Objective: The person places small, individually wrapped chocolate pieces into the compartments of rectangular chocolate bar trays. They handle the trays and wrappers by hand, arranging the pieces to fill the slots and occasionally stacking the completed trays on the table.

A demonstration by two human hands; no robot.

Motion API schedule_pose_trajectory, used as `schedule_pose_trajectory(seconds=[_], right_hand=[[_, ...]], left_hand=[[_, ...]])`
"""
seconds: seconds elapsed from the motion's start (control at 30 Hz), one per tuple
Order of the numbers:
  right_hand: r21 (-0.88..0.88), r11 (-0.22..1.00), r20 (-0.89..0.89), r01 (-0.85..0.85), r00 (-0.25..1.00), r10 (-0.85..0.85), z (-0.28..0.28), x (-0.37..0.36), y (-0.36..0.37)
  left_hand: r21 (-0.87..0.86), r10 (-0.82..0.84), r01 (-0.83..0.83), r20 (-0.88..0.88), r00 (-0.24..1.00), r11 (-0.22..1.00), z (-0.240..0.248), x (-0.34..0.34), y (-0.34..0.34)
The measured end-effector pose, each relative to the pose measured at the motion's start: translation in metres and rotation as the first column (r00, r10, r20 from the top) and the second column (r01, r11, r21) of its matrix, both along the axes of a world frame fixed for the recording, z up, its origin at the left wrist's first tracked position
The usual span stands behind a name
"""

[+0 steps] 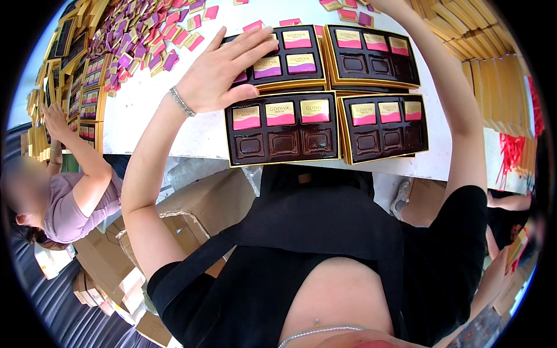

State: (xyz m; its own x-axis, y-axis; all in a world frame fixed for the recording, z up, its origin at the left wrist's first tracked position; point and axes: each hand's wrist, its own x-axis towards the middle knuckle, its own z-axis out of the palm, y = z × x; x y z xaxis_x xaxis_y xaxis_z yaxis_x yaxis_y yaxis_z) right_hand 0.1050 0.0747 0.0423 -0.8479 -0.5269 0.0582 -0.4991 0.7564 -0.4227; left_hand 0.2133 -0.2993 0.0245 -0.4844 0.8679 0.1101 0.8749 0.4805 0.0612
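Observation:
My left hand (223,72), with a silver bracelet at the wrist, lies flat with fingers spread on the far-left chocolate tray (290,55), covering its left side; it holds nothing. Wrapped pink-and-gold squares fill that tray's visible compartments. The near-left tray (282,145), the near-right tray (384,139) and the far-right tray (374,64) each have three wrapped squares in the far row and empty dark compartments in the near row. My right arm (447,98) stretches past the trays to the top edge, where the hand is cut off.
Loose pink and purple wrapped squares (145,35) are heaped at the table's far left. Filled gold trays (87,98) are stacked along the left edge, where a co-worker's hand (55,119) reaches. Gold box stacks (493,69) and red ribbon (510,153) are on the right. Cardboard boxes (191,203) sit below.

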Motion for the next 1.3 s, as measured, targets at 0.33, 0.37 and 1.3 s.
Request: schedule_pose_trajectory(seconds=[0.33,0.37,1.3], right_hand=[[-0.074,0.992,-0.431,-0.106,0.900,0.064,0.001,0.142,-0.024],[-0.038,0.993,-0.405,-0.108,0.911,0.083,-0.001,0.148,-0.021],[-0.299,0.909,0.081,0.290,0.957,-0.279,-0.097,-0.021,0.111]], left_hand=[[0.181,0.023,-0.012,-0.061,0.998,0.983,0.005,-0.032,0.033],[0.178,0.051,-0.037,-0.073,0.996,0.983,0.005,-0.042,0.037],[0.191,0.132,-0.151,0.110,0.985,0.970,-0.011,-0.163,0.133]])
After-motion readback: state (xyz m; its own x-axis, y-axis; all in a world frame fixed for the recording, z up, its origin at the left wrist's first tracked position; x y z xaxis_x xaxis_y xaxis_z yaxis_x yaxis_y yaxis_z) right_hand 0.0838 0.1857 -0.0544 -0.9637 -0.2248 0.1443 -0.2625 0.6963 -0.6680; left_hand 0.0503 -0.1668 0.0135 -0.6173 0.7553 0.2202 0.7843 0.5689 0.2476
